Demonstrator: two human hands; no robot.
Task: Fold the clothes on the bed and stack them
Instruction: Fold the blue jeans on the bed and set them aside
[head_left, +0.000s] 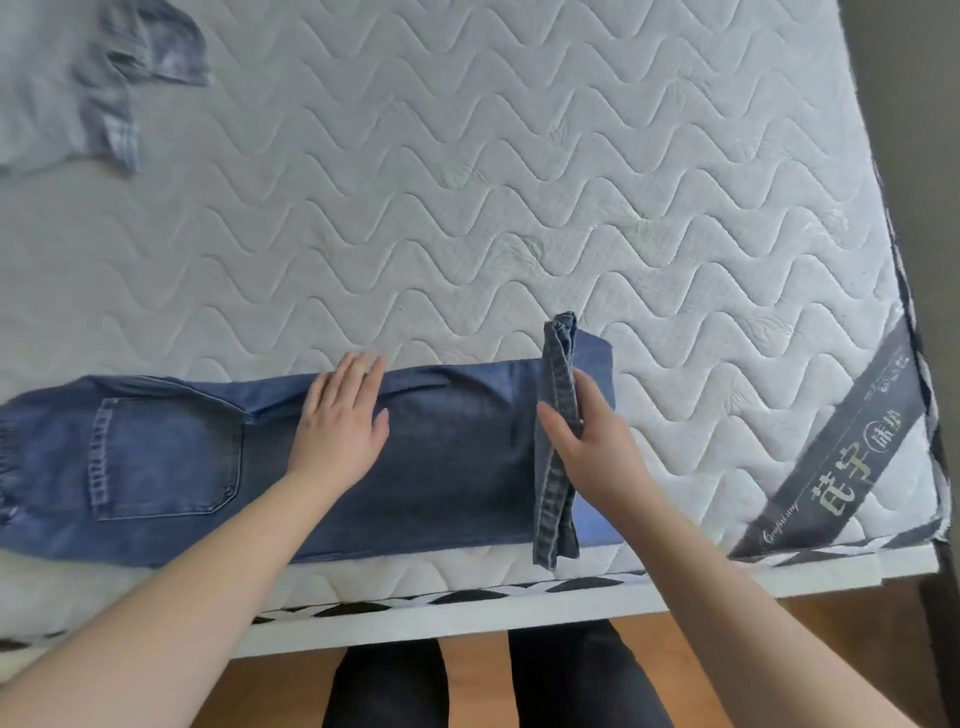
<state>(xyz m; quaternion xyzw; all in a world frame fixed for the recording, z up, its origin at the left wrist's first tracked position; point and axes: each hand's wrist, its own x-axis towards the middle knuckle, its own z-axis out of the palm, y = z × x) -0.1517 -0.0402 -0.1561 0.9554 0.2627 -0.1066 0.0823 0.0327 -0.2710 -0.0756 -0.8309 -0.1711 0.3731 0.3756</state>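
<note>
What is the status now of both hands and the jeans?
Left hand flat on jeans, pressing mid-leg. Right hand grips raised hem end, folding it leftward. Nothing in the way; light garment lies far left.

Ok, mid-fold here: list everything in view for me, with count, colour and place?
Blue denim jeans: one, blue, flat along the mattress's near edge, hem end lifted.
Pale blue-grey garment: one, far left corner.
White quilted mattress: one, white, fills the view.
Grey label band: one, grey, mattress's right corner.
Wooden floor: brown, below the bed.
Left hand: flat on the jeans' middle.
Right hand: holds the hem end.
</note>
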